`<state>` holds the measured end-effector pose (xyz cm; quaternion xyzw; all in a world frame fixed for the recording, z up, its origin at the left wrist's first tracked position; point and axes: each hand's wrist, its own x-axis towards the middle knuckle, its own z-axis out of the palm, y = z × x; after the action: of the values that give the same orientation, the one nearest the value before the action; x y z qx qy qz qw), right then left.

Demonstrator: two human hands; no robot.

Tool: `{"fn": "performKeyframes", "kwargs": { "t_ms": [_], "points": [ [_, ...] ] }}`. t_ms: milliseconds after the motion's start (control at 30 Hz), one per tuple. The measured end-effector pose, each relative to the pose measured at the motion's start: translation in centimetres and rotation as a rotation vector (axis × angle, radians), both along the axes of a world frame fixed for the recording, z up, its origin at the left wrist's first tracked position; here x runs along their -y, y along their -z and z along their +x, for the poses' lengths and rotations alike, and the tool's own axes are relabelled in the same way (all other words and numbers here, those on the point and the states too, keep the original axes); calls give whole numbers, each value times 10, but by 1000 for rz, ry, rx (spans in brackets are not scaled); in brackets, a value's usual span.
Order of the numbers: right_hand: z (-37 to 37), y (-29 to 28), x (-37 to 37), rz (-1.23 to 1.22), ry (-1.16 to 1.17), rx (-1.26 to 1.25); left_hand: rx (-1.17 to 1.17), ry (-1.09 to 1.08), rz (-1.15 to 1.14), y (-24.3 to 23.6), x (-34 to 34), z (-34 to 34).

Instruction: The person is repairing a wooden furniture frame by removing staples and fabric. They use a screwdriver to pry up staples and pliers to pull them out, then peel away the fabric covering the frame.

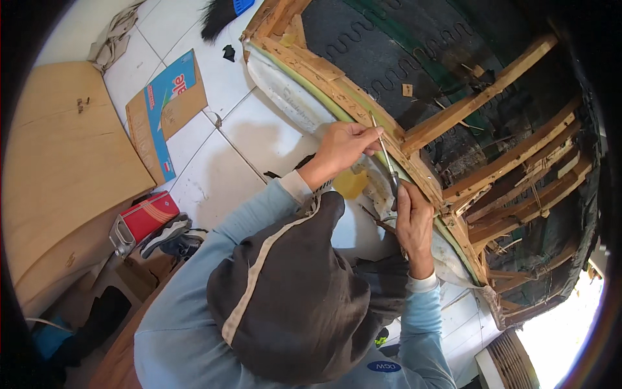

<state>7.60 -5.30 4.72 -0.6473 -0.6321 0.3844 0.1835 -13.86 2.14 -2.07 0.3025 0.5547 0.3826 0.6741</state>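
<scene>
My right hand (414, 223) is closed around the dark handle of a screwdriver (387, 152), whose thin metal shaft points up and away over a wooden furniture frame (353, 94). Near the upper end of the shaft, the fingers of my left hand (350, 144) are pinched together against the metal. Along the frame's near rail runs a strip of yellowish foam (304, 78), with pale whitish cloth (285, 91) hanging below it. Zigzag springs (395, 65) and dark lining show inside the frame. Whether the screwdriver's tip touches the wood I cannot tell.
A flattened blue and brown cardboard piece (170, 117) lies on the white tiled floor (243, 165). At left are a wooden panel (71, 142), a red can (148, 217) and shoes (172, 236). A black-bristled brush (219, 18) lies at the far edge. Loose splinters litter the lining.
</scene>
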Motion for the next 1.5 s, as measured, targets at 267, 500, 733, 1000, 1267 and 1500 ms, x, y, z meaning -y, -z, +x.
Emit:
{"fn": "performKeyframes", "kwargs": {
  "t_ms": [267,500,733,1000,1267,1500],
  "points": [
    [7,6,-1,136,-13,8,-53,30,51,9,5,-1],
    [5,10,-5,492,-165,185,-20,28,38,11,3,0],
    [17,3,-26,511,-274,242,35,1,-18,7,1,-2],
    [-7,23,11,-387,313,-553,28,6,-27,10,4,-5],
    [-3,36,12,-751,455,-1062,6,-4,27,12,-2,-3],
    [-39,15,19,363,55,290,-117,1,41,9,-6,-4]
  ]
}}
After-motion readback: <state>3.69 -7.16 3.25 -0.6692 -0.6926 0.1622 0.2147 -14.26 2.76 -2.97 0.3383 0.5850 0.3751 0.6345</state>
